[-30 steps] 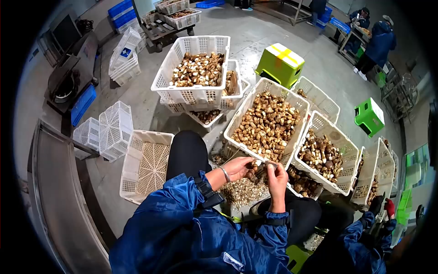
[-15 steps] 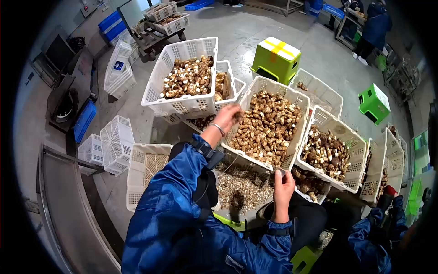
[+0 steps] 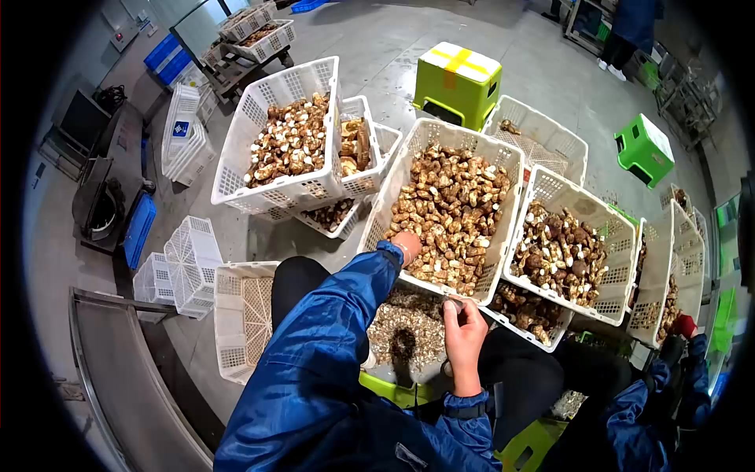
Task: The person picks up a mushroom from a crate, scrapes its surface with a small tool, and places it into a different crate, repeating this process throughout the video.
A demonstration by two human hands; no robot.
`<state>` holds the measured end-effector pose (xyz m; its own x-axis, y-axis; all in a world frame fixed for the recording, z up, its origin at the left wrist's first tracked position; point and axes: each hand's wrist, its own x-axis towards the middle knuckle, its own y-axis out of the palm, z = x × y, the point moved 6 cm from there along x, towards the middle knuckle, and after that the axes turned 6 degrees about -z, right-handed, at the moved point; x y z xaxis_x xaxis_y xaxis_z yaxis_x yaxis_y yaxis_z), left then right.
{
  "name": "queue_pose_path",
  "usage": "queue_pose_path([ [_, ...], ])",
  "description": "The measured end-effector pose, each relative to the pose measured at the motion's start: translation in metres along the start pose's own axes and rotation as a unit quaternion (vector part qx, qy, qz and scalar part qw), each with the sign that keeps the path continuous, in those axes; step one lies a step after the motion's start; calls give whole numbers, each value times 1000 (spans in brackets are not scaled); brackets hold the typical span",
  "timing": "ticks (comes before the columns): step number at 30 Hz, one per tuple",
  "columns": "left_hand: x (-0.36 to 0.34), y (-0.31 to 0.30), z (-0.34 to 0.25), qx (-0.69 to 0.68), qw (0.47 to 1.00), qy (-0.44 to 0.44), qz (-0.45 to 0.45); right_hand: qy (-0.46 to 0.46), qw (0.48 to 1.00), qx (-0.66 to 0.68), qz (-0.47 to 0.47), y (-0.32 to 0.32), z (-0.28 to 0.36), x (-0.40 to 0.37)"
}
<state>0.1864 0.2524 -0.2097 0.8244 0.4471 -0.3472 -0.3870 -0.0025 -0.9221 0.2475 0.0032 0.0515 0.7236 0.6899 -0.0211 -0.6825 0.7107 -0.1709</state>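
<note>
My left hand (image 3: pixel 406 245) reaches over the near left corner of a white plastic crate (image 3: pixel 376 228), down at the brown mushrooms (image 3: pixel 456 200) that fill it. Its fingertips are hidden against the heap. Lower and to the right, my right hand (image 3: pixel 465 338) is closed in a pinch close to the crate's near rim. A small dark piece shows between thumb and forefinger; I cannot tell what it is. Below the crate, between my knees, lies a heap of pale brown trimmings (image 3: pixel 409 334).
A crate of white-ended mushrooms (image 3: pixel 291 141) stands stacked at the left, another crate of darker mushrooms (image 3: pixel 562 252) at the right. Green stools (image 3: pixel 456 86) stand behind. An empty white crate (image 3: pixel 232 315) is by my left knee. A co-worker's blue sleeve (image 3: pixel 629 417) shows at lower right.
My left hand has moved down and right, from above the crate's left edge to the mushrooms in it. My right hand remains pinched near the near rim. The view has shifted slightly.
</note>
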Motion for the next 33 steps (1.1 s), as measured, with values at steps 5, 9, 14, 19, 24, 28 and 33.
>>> queue_pose_path([
  [5,-12,-25,10,-190,975,-101,-53,13,1000,-10,12,2,-7,-1],
  [9,-39,-71,23,-563,801,-122,-162,1,1000,-16,17,4,-11,-4],
  [14,-130,-142,-17,-880,464,-83,-56,-12,999,-31,19,6,-4,-7],
  [19,-187,-162,-38,-833,538,-70,-110,-56,998,4,13,9,-20,-9],
  [24,-227,-207,-47,-659,705,-9,-263,-26,996,55,60,9,-6,-19],
  [28,-244,-224,-49,-582,748,18,-319,7,993,74,95,5,5,-26],
  [33,-255,-226,-50,-611,724,14,-320,0,988,116,102,0,-11,-25],
])
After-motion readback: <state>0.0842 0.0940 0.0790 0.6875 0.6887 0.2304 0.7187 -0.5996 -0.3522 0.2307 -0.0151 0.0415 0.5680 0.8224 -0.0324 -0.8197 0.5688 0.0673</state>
